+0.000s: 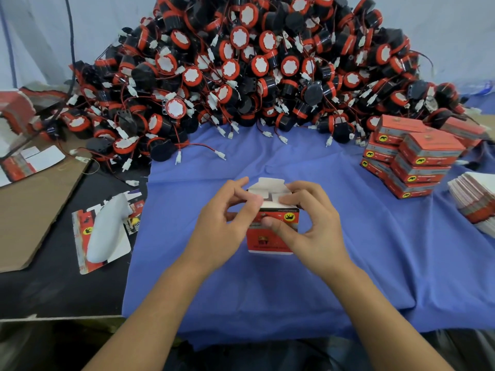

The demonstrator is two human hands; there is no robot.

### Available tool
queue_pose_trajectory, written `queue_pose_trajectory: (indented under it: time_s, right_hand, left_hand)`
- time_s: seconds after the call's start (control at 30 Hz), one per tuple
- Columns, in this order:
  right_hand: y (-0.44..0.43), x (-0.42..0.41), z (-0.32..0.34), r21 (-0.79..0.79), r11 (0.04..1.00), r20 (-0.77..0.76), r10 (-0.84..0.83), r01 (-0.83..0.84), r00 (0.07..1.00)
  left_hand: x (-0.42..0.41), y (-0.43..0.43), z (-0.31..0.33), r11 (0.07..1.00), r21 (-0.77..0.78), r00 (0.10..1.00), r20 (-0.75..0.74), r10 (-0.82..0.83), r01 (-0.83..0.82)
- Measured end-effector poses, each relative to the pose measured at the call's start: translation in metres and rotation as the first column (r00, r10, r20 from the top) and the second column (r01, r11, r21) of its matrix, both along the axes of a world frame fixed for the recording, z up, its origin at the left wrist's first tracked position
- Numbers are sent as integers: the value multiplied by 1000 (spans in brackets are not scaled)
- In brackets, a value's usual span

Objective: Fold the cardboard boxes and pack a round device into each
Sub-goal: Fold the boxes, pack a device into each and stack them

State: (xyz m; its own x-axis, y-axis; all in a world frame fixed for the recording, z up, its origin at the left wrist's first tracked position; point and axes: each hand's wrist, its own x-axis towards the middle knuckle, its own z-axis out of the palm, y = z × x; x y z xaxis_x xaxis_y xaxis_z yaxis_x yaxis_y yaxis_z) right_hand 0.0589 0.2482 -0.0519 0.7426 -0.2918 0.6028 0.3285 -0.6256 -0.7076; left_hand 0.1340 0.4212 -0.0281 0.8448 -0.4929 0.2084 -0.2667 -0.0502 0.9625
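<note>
A small red cardboard box (pixel 267 241) stands on the blue cloth (pixel 294 277) in the middle, its white top flaps (pixel 270 184) standing up. My left hand (pixel 222 226) grips the box's left side, thumb and fingers curled at the top flap. My right hand (pixel 305 223) grips the right side, thumb pressed on the red front face. What is inside the box is hidden. A big heap of round black-and-red devices (pixel 254 70) with red wires and white plugs fills the back of the table.
Closed red boxes (pixel 417 159) are stacked at the right, with a pile of flat box blanks (pixel 476 202) beside them. At the left lie a brown cardboard sheet (pixel 34 199), a white controller-shaped object (pixel 107 228) on a flat blank, and more blanks (pixel 16 111).
</note>
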Motion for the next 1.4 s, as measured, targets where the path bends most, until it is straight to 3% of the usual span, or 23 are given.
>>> queue_pose_trajectory:
  time_s: [0.17,0.3,0.37,0.47,0.53,0.67,0.87,1.13,1.27,1.4]
  right_hand:
    - [11,-6,5,-47,999,43,-2,4,999]
    - [21,-13,10,36,999,50,-15,13,999]
    - [29,-17,12,222,974,23,48,-52,999]
    - [40,-22,15,524,823,30,241,-221,970]
    - [42,-22,18,610,772,-3,227,-178,974]
    - [47,-17,22,628,778,-80,80,-12,994]
    - [54,-19,26,716,694,8,93,-71,996]
    - [52,-17,29,633,772,-84,-4,57,996]
    - [51,-18,31,645,762,-90,6,54,996]
    - [48,-20,35,660,745,-51,-85,97,995]
  left_hand:
    - [-11,-11,19,952,-210,922,-364,135,-223]
    - [-15,-16,24,896,-386,833,-552,-33,-221]
    - [-19,-17,23,892,-404,840,-539,-53,-203]
    - [-21,-17,23,911,-360,894,-448,18,-199]
    - [-22,-17,27,921,-342,922,-385,44,-187]
    - [-34,-18,32,974,-204,990,-118,76,-99]
    - [-43,-21,35,977,-174,992,9,128,-124]
    - [-49,-27,22,962,-243,990,-104,97,-120]
    - [-47,-27,15,962,-241,988,-107,108,-132]
    - [-46,-27,16,943,-304,983,-165,86,-133]
